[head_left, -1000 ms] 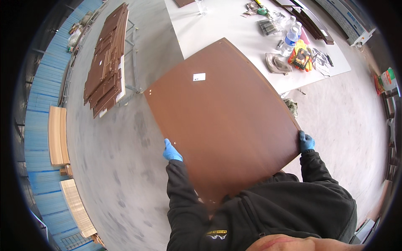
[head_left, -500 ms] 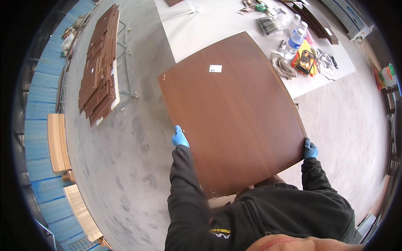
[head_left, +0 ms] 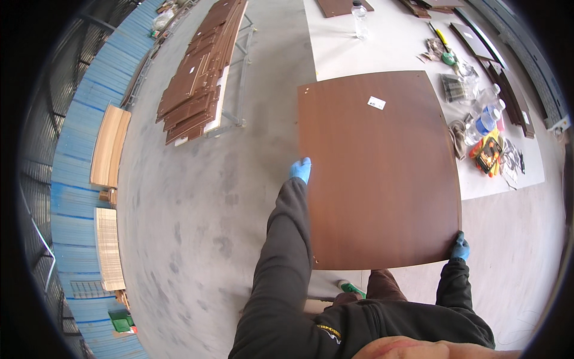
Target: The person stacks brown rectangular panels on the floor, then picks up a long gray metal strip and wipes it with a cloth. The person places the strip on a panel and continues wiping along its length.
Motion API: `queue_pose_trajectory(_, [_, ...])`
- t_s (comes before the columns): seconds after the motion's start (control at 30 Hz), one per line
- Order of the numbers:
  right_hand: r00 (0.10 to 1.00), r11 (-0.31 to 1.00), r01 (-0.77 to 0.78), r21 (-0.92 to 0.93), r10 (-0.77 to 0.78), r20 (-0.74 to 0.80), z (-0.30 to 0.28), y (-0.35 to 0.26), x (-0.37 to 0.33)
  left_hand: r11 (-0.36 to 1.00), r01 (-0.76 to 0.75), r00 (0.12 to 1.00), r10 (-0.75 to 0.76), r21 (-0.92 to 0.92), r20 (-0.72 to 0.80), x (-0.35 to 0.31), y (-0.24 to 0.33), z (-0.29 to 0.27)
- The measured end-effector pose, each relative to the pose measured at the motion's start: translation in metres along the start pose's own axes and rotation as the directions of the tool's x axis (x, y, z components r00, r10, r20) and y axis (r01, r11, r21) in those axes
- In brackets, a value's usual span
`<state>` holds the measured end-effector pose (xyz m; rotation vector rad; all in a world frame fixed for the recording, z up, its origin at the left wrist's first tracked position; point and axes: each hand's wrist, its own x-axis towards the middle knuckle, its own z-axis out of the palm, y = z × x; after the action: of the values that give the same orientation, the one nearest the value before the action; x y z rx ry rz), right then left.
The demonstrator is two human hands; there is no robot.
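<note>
Brown panel (head_left: pixel 382 179) is held face up in front of the torso, its far part seen over the white table (head_left: pixel 391 51). Contact with the table can't be confirmed; underside is hidden. White label (head_left: pixel 376 103) is stuck near the far edge; small pale marks are seen at the left-hand corners.

Left edge is gripped by the left hand (head_left: pixel 301 170), blue-gloved, around mid-length: thumb laid on top, grip closed, fingers under the board not visible. Right edge is gripped by the right hand (head_left: pixel 460 246), also gloved, close to the near corner; closed on the edge, underside fingers again hidden.

Handling, judged by look: stiff, fairly heavy, smooth-faced, so some slip is to be expected. Corners and finish are likely chipped or scratched by knocks. Best held two-handed on opposite edges, near mid-length; with the right grip so near the corner, some tilt is to be allowed for.

On the table, just beyond the panel's right edge, plastic bottles (head_left: pixel 489 122) and a black-and-orange packet (head_left: pixel 489 154) are left. Well apart to the left, more brown boards (head_left: pixel 194 75) are stacked on a metal rack (head_left: pixel 236 113).
</note>
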<state>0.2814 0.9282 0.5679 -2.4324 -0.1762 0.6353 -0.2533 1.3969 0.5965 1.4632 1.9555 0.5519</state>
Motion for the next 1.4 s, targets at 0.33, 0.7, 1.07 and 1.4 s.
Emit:
queue_pose_trajectory(0.33, [0.531, 0.353, 0.68, -0.643, -0.841, 0.1, 0.033, -0.088, -0.123, 0.946, -0.133, 0.989, 0.106, -0.294, -0.106, -0.048, -0.085, -0.028])
queue_pose_trajectory(0.7, [0.715, 0.499, 0.636, -0.588, -0.667, 0.208, 0.276, -0.243, -0.268, 0.895, -0.346, 0.877, 0.201, 0.283, 0.437, -0.292, -0.497, -0.217])
queue_pose_trajectory(1.07, [0.926, 0.543, 0.368, -0.755, -0.292, 0.241, 0.287, -0.294, -0.277, 0.359, 0.874, 0.461, -0.827, -0.328, 0.321, -0.144, -0.607, -0.407])
queue_pose_trajectory(1.4, [0.991, 0.682, 0.13, -0.719, -0.078, 0.106, 0.312, -0.329, -0.257, 0.624, 0.623, 0.773, -0.396, -0.472, 0.496, 0.129, -0.46, -0.357])
